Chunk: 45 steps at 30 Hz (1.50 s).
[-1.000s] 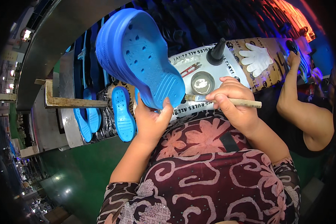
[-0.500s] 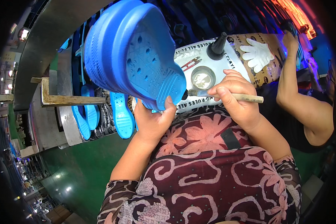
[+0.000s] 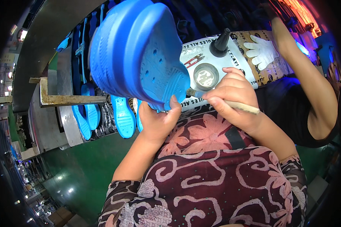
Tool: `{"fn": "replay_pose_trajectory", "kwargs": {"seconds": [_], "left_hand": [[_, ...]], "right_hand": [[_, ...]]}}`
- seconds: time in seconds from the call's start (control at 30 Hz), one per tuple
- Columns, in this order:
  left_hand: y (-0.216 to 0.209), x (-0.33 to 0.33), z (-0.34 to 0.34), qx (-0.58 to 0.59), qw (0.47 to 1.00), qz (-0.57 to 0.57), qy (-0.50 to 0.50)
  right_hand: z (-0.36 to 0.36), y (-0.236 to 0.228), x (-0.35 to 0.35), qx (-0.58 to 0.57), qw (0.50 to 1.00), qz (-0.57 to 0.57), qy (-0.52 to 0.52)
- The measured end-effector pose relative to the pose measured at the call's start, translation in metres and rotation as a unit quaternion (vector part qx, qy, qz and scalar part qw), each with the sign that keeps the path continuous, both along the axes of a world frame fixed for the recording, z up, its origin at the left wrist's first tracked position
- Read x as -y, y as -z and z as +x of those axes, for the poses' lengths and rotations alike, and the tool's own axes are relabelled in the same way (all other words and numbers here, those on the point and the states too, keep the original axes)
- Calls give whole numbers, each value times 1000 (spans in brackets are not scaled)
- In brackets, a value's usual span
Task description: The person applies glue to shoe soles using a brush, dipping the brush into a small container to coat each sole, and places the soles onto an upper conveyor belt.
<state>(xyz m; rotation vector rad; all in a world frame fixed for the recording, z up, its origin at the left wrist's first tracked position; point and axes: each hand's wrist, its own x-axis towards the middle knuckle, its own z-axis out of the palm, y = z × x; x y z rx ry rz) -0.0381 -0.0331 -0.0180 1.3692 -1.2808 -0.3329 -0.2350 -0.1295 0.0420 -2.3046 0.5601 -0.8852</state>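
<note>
Clearly, the left hand is curled around the lower end of a thick blue sole, which is tilted and raised at the left of a white sheet. This sole has bulging layers, a textured side, and small holes and parallel grooves in its face. Half closed, the right hand pinches a brush with a pale wooden handle; its tip is at the sole's edge, contact being hard to tell. Behind are a round dish of white liquid and a black cone.
</note>
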Motion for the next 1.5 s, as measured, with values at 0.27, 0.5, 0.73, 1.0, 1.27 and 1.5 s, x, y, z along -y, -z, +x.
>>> {"fn": "replay_pose_trajectory", "kwargs": {"seconds": [0.27, 0.5, 0.73, 1.0, 1.27, 1.5], "left_hand": [[-1, 4, -2, -24, 999, -4, 29], [0, 7, 2, 70, 995, -37, 56], [-14, 16, -5, 117, 989, -82, 34], [-2, 7, -6, -11, 999, -9, 29], [0, 11, -5, 33, 999, -39, 2], [1, 12, -7, 34, 999, -16, -8]], "right_hand": [[-4, 3, 2, 25, 999, 14, 15], [-4, 4, 3, -10, 1000, 0, -8], [2, 6, 2, 37, 999, 17, 13], [-5, 6, 6, 25, 999, -5, 21], [-6, 7, 6, -29, 998, -11, 48], [-1, 6, 4, -17, 999, -23, 28]]}}
